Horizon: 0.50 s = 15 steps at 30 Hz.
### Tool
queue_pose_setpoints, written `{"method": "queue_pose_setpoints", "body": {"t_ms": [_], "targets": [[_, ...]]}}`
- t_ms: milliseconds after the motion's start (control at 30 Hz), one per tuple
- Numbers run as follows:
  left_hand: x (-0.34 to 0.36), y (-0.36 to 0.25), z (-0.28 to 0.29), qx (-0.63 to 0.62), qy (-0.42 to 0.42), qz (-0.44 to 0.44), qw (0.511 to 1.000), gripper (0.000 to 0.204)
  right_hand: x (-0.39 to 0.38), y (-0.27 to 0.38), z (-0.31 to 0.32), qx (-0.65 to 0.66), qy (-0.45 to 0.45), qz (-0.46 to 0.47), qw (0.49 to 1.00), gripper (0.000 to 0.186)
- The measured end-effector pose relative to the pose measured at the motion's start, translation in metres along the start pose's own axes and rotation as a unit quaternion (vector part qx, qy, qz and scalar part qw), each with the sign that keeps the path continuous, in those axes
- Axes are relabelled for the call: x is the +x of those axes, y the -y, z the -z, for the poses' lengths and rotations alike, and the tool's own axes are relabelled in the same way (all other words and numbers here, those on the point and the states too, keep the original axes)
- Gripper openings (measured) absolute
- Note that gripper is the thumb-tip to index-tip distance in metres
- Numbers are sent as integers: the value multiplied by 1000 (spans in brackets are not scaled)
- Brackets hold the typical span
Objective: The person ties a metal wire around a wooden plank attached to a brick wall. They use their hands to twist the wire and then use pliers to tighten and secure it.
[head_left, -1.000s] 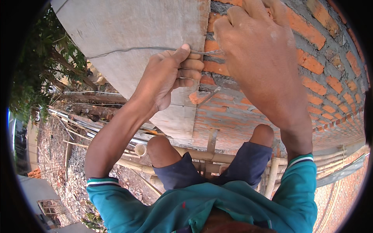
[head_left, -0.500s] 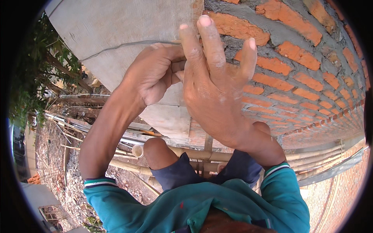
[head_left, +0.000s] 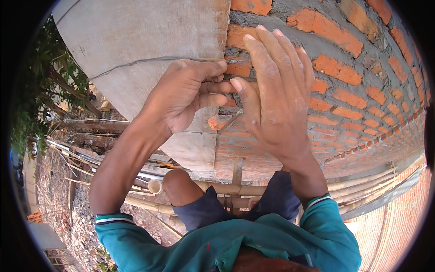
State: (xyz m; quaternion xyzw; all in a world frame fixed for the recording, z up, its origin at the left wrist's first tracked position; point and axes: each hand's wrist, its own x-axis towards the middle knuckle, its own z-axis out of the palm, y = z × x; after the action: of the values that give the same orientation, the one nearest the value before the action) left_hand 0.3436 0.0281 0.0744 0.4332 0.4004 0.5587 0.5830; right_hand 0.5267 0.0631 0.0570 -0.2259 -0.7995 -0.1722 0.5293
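Observation:
My left hand [head_left: 188, 86] is raised at the edge of a grey board [head_left: 149, 41], its fingers curled together. Whatever lies between them, if anything, is too small or hidden to name. A thin dark wire [head_left: 131, 63] runs across the board and passes just above this hand to the brick wall [head_left: 337, 68]. My right hand [head_left: 281, 97] stands open in front of the wall, fingers stretched upward. Its thumb is close to the left fingertips. Below the thumb a thin metal rod [head_left: 232, 120] slants beside a broken brick piece [head_left: 219, 121].
Bamboo poles [head_left: 358, 188] run horizontally below the wall, around my bent knees [head_left: 179, 183]. A pale round pipe end [head_left: 155, 186] shows by the left knee. Rubble [head_left: 77, 204] covers the ground at lower left, with leafy branches [head_left: 34, 86] above it.
My right hand has moved right and away from the left, its fingers drawing closer together. The rod and brick piece have come into sight between the hands.

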Motion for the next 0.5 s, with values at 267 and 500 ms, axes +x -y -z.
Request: {"method": "queue_pose_setpoints", "body": {"t_ms": [267,500], "targets": [[2,-5,10,106,25,6,994,29,4,-28,-1,-120,78,95,985,24],[0,-12,18,285,6,3,959,35,2,-23,-5,-114,62,79,988,21]]}}
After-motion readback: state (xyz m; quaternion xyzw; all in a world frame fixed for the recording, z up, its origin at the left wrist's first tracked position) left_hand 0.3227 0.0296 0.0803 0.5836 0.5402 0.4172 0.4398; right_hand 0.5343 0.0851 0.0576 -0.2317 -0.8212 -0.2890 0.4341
